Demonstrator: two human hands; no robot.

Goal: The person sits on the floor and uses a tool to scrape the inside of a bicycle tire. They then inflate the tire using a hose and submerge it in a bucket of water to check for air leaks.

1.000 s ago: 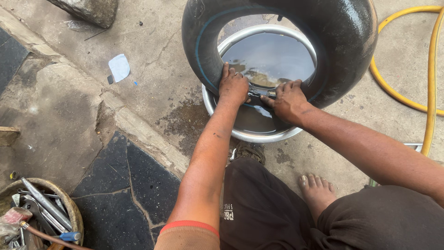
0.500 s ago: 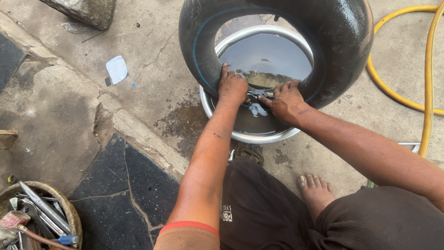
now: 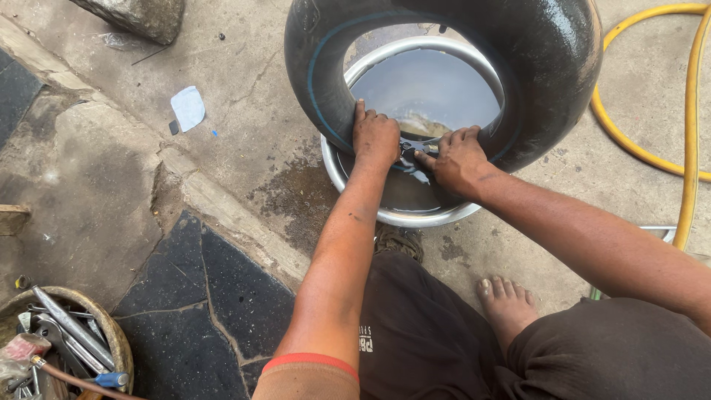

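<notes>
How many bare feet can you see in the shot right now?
1. A bare foot rests on the concrete below the metal basin, beside the dark shorts. The other foot may be hidden under the legs.

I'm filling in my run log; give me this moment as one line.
left hand: pressing inner tube | right hand: gripping small metal tool | tube over water basin

— Where am I looking?
— I see an outdoor tyre-repair spot: cracked concrete ground (image 3: 244, 89), inflated inner tube (image 3: 548, 67) over a water basin (image 3: 400, 215), yellow hose (image 3: 689, 148), basket of wrenches (image 3: 67, 341).
</notes>
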